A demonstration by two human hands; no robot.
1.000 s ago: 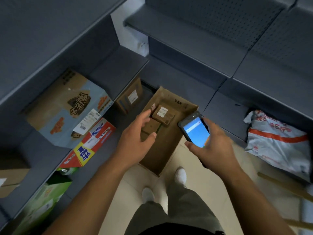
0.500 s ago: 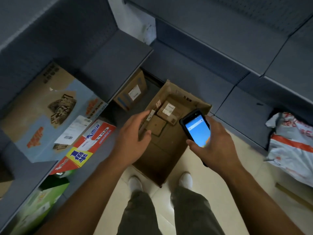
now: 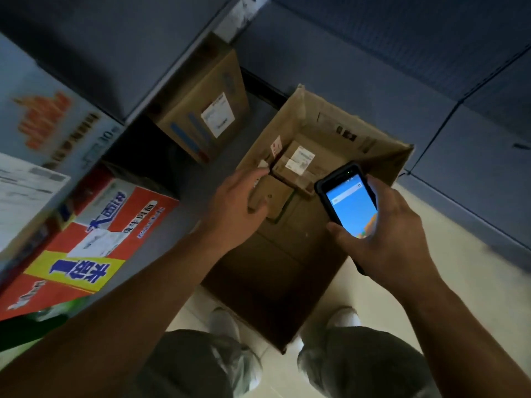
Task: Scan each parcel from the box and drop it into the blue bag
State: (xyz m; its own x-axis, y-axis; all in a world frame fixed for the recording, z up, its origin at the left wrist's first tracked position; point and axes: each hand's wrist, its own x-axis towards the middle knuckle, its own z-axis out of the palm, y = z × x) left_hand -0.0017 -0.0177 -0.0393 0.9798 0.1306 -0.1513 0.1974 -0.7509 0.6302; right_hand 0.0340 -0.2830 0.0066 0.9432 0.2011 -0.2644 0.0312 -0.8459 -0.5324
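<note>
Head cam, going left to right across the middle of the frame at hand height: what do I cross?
Red carton on the shelf → left hand on the small plain parcel → open box → scanner in the right hand → grey shelving.

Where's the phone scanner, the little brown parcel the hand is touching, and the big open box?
Handheld scanner (image 3: 351,205): head view, on its lit blue screen.
Small brown parcel (image 3: 274,198): head view, on its top face.
Open cardboard box (image 3: 382,152): head view, on its far inner wall.

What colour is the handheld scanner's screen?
Mostly bright blue, on the scanner in the right hand; head view.
</note>
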